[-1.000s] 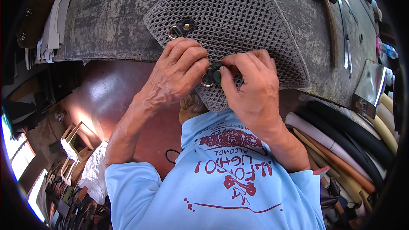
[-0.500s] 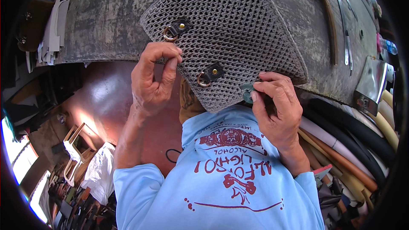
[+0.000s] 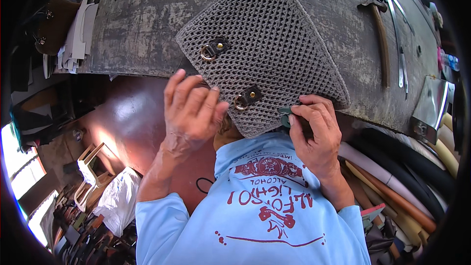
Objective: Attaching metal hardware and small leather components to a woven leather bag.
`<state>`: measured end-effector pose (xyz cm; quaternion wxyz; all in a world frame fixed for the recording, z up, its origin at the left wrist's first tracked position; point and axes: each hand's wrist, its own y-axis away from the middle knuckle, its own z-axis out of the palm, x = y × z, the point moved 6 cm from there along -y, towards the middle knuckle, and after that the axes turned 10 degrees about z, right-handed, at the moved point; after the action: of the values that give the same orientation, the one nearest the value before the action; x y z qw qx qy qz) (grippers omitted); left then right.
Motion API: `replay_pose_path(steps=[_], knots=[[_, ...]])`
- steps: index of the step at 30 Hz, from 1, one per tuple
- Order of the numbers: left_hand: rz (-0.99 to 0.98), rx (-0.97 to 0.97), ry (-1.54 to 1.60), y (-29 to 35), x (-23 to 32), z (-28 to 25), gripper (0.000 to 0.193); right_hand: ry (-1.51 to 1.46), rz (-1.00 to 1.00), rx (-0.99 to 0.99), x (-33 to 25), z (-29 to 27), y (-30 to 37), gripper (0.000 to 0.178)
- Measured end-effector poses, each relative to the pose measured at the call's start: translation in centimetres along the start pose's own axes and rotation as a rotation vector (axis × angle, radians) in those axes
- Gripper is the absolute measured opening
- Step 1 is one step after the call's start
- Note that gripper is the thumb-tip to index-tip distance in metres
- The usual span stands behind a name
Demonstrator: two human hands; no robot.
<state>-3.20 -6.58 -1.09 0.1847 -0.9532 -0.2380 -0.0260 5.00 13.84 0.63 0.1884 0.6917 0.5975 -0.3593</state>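
A grey open-weave mesh panel lies slanted on the bench, its near corner hanging over the edge towards my shirt. Two black leather tabs sit on its left part, each with a gold rivet and a metal ring: an upper tab and a lower tab. My left hand is beside the panel's left edge, fingers stretched and apart, with nothing seen in it. At the near right edge, my right hand pinches a small dark green piece against the mesh; its exact kind is unclear.
The worn grey bench carries a hammer and long metal tools at the right, and pale sheets at the left. Rolls of material stand below right. A white plastic chair and white bag are at lower left.
My left hand has gone from a pinch to spread fingers and lowered a little to the right. My right hand still pinches the green piece. The view has shifted slightly.
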Motion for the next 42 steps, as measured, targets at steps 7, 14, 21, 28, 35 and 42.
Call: replay_pose_path(steps=[7,14,21,28,35,42], knots=[[-0.23,0.22,0.001,-4.1,-3.7,-1.4,0.025,-0.029,0.008,0.007,-0.7,0.1,-0.8,0.023],[-0.156,0.183,0.052,-6.3,-4.9,1.3,0.019,-0.07,0.044,0.016,-1.1,0.3,-2.2,0.022],[-0.471,0.39,0.398,-3.7,-7.1,0.3,0.009,-0.096,0.069,0.015,-2.8,3.9,-7.7,0.021],[-0.702,0.46,0.68,-2.8,-8.1,1.6,0.008,-0.244,0.181,-0.022,-2.0,7.7,-11.0,0.014],[-0.59,0.397,0.662,-3.7,-8.2,1.5,0.007,-0.186,0.186,-0.057,-2.2,8.4,-11.9,0.01],[-0.607,0.426,0.673,-3.7,-8.4,1.5,0.011,-0.147,0.197,-0.095,-2.3,8.5,-12.1,0.009]])
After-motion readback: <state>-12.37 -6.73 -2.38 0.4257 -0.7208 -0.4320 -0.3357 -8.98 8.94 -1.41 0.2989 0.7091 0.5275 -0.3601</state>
